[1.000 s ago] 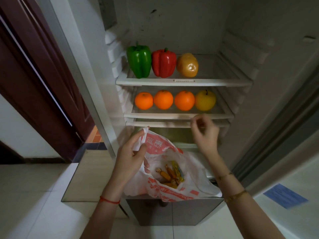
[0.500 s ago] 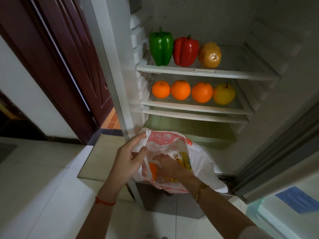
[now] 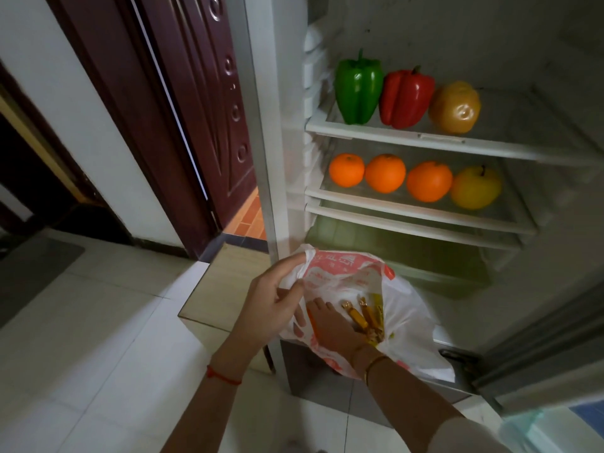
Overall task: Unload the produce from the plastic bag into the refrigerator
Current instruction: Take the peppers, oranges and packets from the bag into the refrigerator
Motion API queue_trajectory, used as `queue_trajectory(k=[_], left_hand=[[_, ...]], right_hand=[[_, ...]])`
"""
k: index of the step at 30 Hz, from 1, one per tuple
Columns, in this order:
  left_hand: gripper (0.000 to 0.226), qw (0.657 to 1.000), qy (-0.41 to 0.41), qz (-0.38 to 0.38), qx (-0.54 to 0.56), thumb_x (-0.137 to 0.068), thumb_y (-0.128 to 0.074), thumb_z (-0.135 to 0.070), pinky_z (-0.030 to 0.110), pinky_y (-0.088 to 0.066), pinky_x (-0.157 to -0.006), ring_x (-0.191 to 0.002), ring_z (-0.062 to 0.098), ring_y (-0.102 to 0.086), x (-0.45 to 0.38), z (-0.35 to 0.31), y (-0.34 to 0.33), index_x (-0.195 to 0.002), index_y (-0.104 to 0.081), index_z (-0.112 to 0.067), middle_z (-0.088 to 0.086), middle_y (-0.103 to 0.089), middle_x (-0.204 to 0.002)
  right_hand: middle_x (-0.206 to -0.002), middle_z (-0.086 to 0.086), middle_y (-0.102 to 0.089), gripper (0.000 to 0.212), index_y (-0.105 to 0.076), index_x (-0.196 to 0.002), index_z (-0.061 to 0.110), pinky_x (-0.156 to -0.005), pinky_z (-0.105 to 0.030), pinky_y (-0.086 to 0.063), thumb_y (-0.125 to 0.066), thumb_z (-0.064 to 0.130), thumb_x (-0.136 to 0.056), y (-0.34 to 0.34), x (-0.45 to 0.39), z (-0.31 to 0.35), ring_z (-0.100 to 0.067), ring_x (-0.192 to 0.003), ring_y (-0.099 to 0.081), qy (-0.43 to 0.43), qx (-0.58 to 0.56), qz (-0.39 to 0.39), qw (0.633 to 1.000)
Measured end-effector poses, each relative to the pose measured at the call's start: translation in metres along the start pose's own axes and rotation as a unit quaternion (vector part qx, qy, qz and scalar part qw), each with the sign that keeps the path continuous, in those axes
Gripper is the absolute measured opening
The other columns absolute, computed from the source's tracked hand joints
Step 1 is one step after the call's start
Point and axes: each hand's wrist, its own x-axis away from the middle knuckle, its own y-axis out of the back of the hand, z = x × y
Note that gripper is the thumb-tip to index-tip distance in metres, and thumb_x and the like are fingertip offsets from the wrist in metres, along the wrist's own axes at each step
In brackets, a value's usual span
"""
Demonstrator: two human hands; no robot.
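Observation:
My left hand (image 3: 271, 305) grips the rim of a white and red plastic bag (image 3: 408, 325) and holds it open in front of the open refrigerator (image 3: 281, 132). My right hand (image 3: 333, 325) is deep inside the bag, its fingers hidden beside several small yellow-brown pieces of produce (image 3: 362, 318); an orange edge shows by my palm. On the top shelf (image 3: 510, 148) stand a green pepper (image 3: 358, 88), a red pepper (image 3: 407, 98) and a yellow-orange pepper (image 3: 456, 107). The shelf below bears three oranges (image 3: 385, 173) and a yellow apple (image 3: 475, 188).
A dark red door (image 3: 183, 103) stands at the left beyond the refrigerator's side wall. Pale floor tiles (image 3: 98, 338) lie below. The refrigerator door (image 3: 549, 361) is open at the lower right. A greenish drawer (image 3: 408, 246) sits under the two shelves.
My right hand came down from the lower shelf's edge and went into the bag, then pushed deeper. The view swung left and down.

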Motion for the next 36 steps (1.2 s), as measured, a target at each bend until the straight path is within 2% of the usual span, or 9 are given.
queue_trajectory(k=[4, 9, 14, 18, 26, 29, 31, 33, 36], left_hand=[[0.051, 1.0, -0.015, 0.01, 0.0, -0.096, -0.053, -0.004, 0.012, -0.053, -0.067, -0.079, 0.006, -0.067, -0.001, -0.006, -0.003, -0.115, -0.05, -0.052, 0.006, -0.068, -0.122], [0.043, 1.0, -0.017, 0.019, 0.003, -0.096, -0.053, -0.003, 0.015, -0.053, -0.053, -0.054, 0.006, -0.067, -0.006, -0.013, -0.007, -0.125, -0.053, -0.035, 0.005, -0.064, -0.128], [0.043, 0.999, -0.011, 0.033, 0.013, -0.096, -0.054, -0.008, 0.013, -0.051, -0.062, -0.066, 0.006, -0.064, -0.017, -0.018, -0.014, -0.136, -0.052, -0.025, 0.018, -0.067, -0.103], [0.046, 0.998, -0.013, 0.054, 0.024, -0.098, -0.05, -0.004, 0.021, -0.054, -0.052, -0.053, 0.019, -0.068, -0.025, -0.025, -0.025, -0.139, -0.049, -0.023, 0.005, -0.069, -0.086], [0.048, 0.995, -0.048, 0.082, 0.021, -0.098, -0.049, -0.004, 0.034, -0.06, -0.054, -0.057, 0.022, -0.07, -0.04, -0.04, -0.048, -0.143, -0.046, -0.022, 0.006, -0.053, -0.14], [0.049, 0.994, -0.061, 0.09, 0.024, -0.098, -0.049, -0.004, 0.035, -0.062, -0.062, -0.062, 0.024, -0.071, -0.045, -0.041, -0.056, -0.142, -0.047, -0.024, 0.003, -0.055, -0.14], [0.047, 0.994, -0.067, 0.086, 0.027, -0.097, -0.05, -0.006, 0.039, -0.061, -0.078, -0.085, 0.022, -0.073, -0.05, -0.039, -0.061, -0.14, -0.05, -0.027, 0.0, -0.058, -0.138], [0.046, 0.994, -0.072, 0.082, 0.02, -0.096, -0.052, -0.01, 0.048, -0.055, -0.094, -0.112, 0.023, -0.066, -0.054, -0.037, -0.065, -0.136, -0.052, -0.033, -0.003, -0.061, -0.134], [0.047, 0.993, -0.074, 0.088, 0.022, -0.097, -0.051, -0.012, 0.048, -0.054, -0.097, -0.121, 0.018, -0.06, -0.055, -0.039, -0.07, -0.132, -0.052, -0.043, -0.008, -0.062, -0.132]], right_hand=[[-0.148, -0.006, -0.043, 0.061, -0.03, -0.147, 0.019, -0.115, -0.043, -0.033, -0.051, 0.043, -0.095, -0.002, 0.006, -0.005, -0.024, -0.134, -0.046, -0.014, -0.022, -0.019, 0.999], [-0.144, 0.002, -0.038, 0.096, -0.025, -0.142, 0.035, -0.112, -0.044, -0.035, -0.073, 0.063, -0.064, 0.033, 0.015, -0.016, -0.02, -0.13, -0.042, -0.125, -0.229, -0.047, 0.964], [-0.137, 0.007, -0.042, 0.088, -0.034, -0.135, 0.037, -0.097, -0.034, -0.047, -0.078, 0.055, -0.061, 0.083, 0.052, -0.036, -0.016, -0.122, -0.048, -0.165, -0.431, -0.141, 0.876], [-0.129, 0.004, -0.048, 0.065, -0.041, -0.127, 0.031, -0.076, -0.013, -0.044, -0.081, 0.025, -0.076, 0.111, 0.078, -0.047, -0.01, -0.112, -0.052, -0.176, -0.498, -0.203, 0.824], [-0.129, 0.004, -0.049, 0.056, -0.048, -0.131, 0.037, -0.092, -0.044, -0.056, -0.075, 0.028, -0.083, 0.159, 0.12, -0.056, -0.022, -0.117, -0.056, -0.168, -0.658, -0.276, 0.68], [-0.13, -0.001, -0.052, 0.069, -0.046, -0.131, 0.029, -0.089, -0.035, -0.056, -0.079, 0.036, -0.072, 0.185, 0.129, -0.061, -0.02, -0.114, -0.059, -0.199, -0.667, -0.346, 0.628], [-0.125, 0.002, -0.053, 0.071, -0.044, -0.131, 0.023, -0.082, -0.025, -0.055, -0.083, 0.032, -0.072, 0.201, 0.134, -0.071, -0.013, -0.108, -0.06, -0.235, -0.626, -0.409, 0.621], [-0.121, 0.006, -0.052, 0.072, -0.041, -0.134, 0.02, -0.08, -0.02, -0.051, -0.083, 0.027, -0.075, 0.214, 0.14, -0.086, -0.01, -0.103, -0.059, -0.275, -0.541, -0.47, 0.641], [-0.129, -0.002, -0.05, 0.076, -0.04, -0.136, 0.02, -0.094, -0.036, -0.048, -0.082, 0.033, -0.074, 0.226, 0.145, -0.117, -0.021, -0.114, -0.052, -0.324, -0.373, -0.527, 0.692]])
